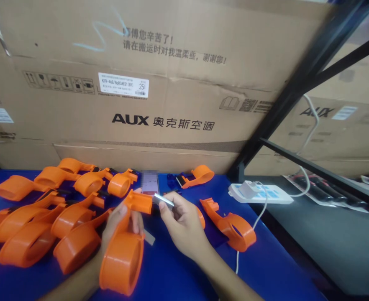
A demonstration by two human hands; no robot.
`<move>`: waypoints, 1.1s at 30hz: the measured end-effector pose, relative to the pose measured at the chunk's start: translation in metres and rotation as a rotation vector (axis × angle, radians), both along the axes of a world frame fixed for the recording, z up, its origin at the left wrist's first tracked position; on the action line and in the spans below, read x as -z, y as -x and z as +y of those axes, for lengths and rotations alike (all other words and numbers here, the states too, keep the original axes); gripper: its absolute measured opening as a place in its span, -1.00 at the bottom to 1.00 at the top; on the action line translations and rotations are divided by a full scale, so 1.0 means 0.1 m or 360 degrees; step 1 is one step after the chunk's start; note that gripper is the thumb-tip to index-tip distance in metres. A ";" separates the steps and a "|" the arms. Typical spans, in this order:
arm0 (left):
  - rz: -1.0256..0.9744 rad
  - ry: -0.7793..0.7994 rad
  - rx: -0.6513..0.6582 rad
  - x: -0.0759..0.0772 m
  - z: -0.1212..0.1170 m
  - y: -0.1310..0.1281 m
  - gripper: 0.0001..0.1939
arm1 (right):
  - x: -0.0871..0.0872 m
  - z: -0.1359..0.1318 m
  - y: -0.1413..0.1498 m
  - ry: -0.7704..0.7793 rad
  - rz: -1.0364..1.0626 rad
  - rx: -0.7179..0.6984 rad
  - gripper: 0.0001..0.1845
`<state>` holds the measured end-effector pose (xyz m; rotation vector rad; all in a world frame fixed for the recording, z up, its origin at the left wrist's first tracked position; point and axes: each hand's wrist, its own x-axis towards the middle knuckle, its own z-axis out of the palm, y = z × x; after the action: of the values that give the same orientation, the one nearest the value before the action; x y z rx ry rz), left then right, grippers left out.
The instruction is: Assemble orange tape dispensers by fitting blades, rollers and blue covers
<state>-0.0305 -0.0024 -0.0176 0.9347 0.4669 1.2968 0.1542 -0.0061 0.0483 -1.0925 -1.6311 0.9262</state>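
Note:
My left hand (119, 219) is closed around an orange plastic tape dispenser (121, 261), its round hoop pointing down toward me. The dispenser's flat head extends to the right between my two hands. With thumb and fingers my right hand (183, 223) pinches a small silver metal piece (163, 201), possibly a cutter blade, at the end of that head. Whether the two parts touch I cannot tell. Below my left fingers lies a small pale strip (149, 237) on the blue surface. Another orange dispenser (234, 230) rests to the right of my right hand.
Several orange dispensers (27, 242) crowd the left of the blue tabletop (178, 280). One more dispenser (201, 175) and a phone (149, 182) lie at the back. A white power strip (275, 195) with a cable sits right, beside a black metal frame (285, 108). Large cardboard boxes (178, 92) stand behind.

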 end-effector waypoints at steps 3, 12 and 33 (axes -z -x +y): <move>-0.0055 -0.0012 0.0084 -0.02 0.00 -0.01 -0.47 | -0.01 -0.01 0.00 0.0021 -0.0001 -0.0013 -0.72; 0.0048 0.0062 -0.0100 -0.08 -0.05 -0.04 -0.62 | -0.01 -0.01 -0.05 -0.0163 -0.0279 0.0088 -0.74; 0.0297 0.0193 -0.0193 -0.09 -0.04 -0.04 -0.40 | -0.08 -0.01 -0.07 -0.0298 -0.0498 0.0078 -0.79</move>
<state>-0.0265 -0.0063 -0.0086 0.9408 0.7491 1.2805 0.1607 -0.0067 0.0558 -1.1832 -1.8931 0.5762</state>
